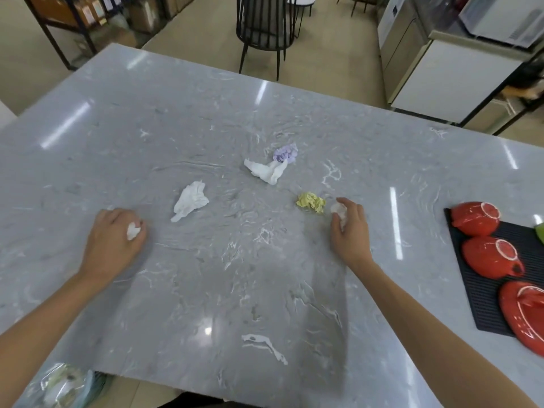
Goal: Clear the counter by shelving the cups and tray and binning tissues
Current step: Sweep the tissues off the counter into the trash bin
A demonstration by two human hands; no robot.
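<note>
Four loose tissues left on the desk (206, 119), all near its middle: a white tissue (190, 203) lying spread toward the left, a second white tissue (266, 170) farther back touching a lilac wad (285, 153) behind it, and a yellow wad (311, 203) just beside the right hand (350, 228). Two more already gathered — one crumpled white tissue (133, 231) clenched in the curled fingers of the left hand (113, 237), another small white tissue (338, 213) pinched in the fingers of the right hand. Both held balled tight, probably to leave room for collecting more before a single trip to the bin. Right hand placed nearest the yellow wad, left hand nearest the spread white one — likely the next pickups, though only a guess.

Further out, at the right edge of the desk, a black ribbed tray (482, 293) carrying three red cups (490, 257) turned upside down, rims down as if set to drain; a sliver of something green at the very edge, too cropped to name. None of these touched yet, so shelving not yet begun.

Below the near left corner, a bin (63, 385) lined with a clear bag, close enough for dropping the tissues.
</note>
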